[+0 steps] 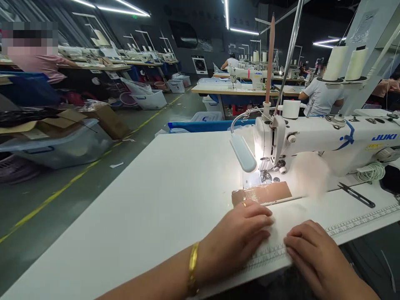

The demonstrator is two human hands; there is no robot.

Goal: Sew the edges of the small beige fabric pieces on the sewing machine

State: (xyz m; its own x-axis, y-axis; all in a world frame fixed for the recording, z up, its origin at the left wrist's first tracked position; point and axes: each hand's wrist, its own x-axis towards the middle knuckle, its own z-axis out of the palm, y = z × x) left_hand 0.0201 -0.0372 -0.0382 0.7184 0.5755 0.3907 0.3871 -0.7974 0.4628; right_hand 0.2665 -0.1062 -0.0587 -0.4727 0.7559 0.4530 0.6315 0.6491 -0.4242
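Note:
My left hand (239, 235) rests on the white sewing table, its fingers slightly apart and bent downward, its thumb hidden. A gold bracelet (193, 264) circles that wrist. My right hand (315, 252) is at the table's front edge, thumb and fingers drawn together; whatever they hold, if anything, cannot be made out. A pale patch, perhaps thin cloth, lies between the hands. Just beyond them is a brown, shiny tape-covered strip (265, 192), in front of the needle area of a white sewing machine (312, 133). A blurred peach-coloured round shape (311, 175) appears beneath the machine arm.
Black thread snips (356, 195) lie to the right, near a coil of pale cord (371, 171). A printed ruler (364, 221) runs along the front edge. Thread cones (339, 62) stand behind the machine. Boxes and a plastic tub (62, 146) line the left aisle; other people sit farther off.

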